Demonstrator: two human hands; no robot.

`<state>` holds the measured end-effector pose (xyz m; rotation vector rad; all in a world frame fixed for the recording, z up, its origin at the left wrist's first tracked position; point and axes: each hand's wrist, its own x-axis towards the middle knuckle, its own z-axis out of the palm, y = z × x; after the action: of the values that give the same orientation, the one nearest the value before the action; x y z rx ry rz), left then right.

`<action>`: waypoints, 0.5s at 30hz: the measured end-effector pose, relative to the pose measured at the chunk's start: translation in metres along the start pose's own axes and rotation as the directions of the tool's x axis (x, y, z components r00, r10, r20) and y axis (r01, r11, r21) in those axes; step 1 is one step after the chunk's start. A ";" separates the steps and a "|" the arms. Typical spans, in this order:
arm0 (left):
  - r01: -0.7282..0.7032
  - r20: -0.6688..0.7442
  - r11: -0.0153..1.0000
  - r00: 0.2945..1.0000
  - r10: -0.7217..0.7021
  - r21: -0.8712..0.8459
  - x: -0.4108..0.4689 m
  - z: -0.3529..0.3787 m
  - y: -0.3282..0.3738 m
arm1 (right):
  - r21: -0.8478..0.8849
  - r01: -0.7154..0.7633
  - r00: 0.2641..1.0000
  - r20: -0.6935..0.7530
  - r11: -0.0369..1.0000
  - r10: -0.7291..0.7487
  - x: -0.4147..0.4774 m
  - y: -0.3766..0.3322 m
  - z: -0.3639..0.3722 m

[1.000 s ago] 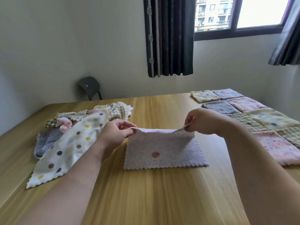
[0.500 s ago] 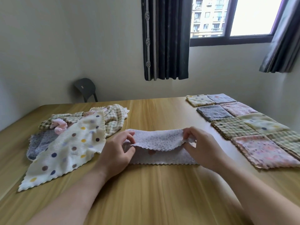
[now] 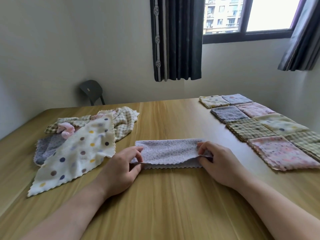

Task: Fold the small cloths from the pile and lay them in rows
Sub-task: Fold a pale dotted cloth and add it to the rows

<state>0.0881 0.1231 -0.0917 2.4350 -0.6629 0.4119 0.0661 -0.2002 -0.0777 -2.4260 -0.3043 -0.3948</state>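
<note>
A pale lilac cloth [image 3: 168, 153] lies folded in half as a long strip on the wooden table [image 3: 164, 196], its scalloped edges toward me. My left hand [image 3: 122, 168] pinches its left end between thumb and fingers. My right hand [image 3: 218, 163] pinches its right end the same way. To the left sits the pile of unfolded cloths [image 3: 78, 141], topped by a cream cloth with coloured dots. On the right, several folded cloths [image 3: 251, 129] lie in two rows, pink, checked, grey and cream.
A dark chair [image 3: 91, 91] stands behind the table's far left edge. Dark curtains [image 3: 176, 38] hang by the window on the back wall. Bare wood stretches between my arms and the near edge.
Both hands brought the lilac cloth's far edge toward me and down onto its near edge, so the cloth now lies folded in half.
</note>
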 end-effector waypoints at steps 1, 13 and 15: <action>-0.002 0.008 1.000 1.000 0.002 0.004 0.000 0.000 -0.001 | -0.003 -0.019 1.000 0.009 1.000 0.019 0.001 0.000 0.000; 0.010 0.026 1.000 1.000 -0.010 0.009 0.002 -0.001 0.003 | -0.049 -0.118 0.988 0.092 0.992 0.122 0.004 -0.005 -0.005; -0.033 -0.059 0.995 0.998 0.038 0.092 0.004 -0.002 0.004 | -0.113 -0.069 0.996 0.055 0.991 0.075 0.003 -0.007 -0.007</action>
<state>0.0892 0.1201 -0.0862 2.4882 -0.6760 0.5389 0.0657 -0.1990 -0.0677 -2.5532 -0.2249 -0.3163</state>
